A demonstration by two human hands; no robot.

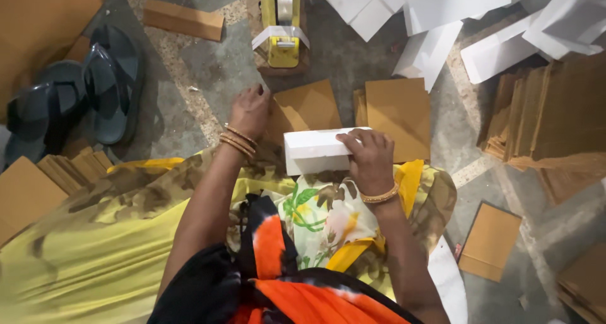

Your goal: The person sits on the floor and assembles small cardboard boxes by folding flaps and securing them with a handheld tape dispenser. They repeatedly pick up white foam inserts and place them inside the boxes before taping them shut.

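- Sitting on a speckled floor [189, 103], a person works over a lap draped in yellow patterned cloth [95, 248], seen from a head-worn camera looking straight down.
- The right hand [369, 156] grasps a small white box [315, 150], fingers curled over its right end and top face, pinning it against the knee.
- The left hand [249, 112] reaches forward, fingers bent down onto the edge of a brown cardboard sheet [306, 106] lying flat on the floor just beyond the box; whether it has the sheet pinched or only touches it cannot be told.
- Judged from this, the step in hand is fetching a card sheet while the box is held ready; the next move seems to call for lifting one single sheet clear and bringing it to the box without losing the right-hand grip.
- The white box lies with its long axis running left to right across the lap, its free end pointing toward the person's left, a broad face turned up.
- A second stack of brown sheets [398, 115] sits just beside the first, to its right.
- A yellow tape dispenser [282, 30] stands farther ahead, between the two stacks' far side and a spread of flattened white cartons [454, 21].
- Dark sandals [95, 90] rest at the left, and a tall pile of brown card [549, 115] stands at the right.
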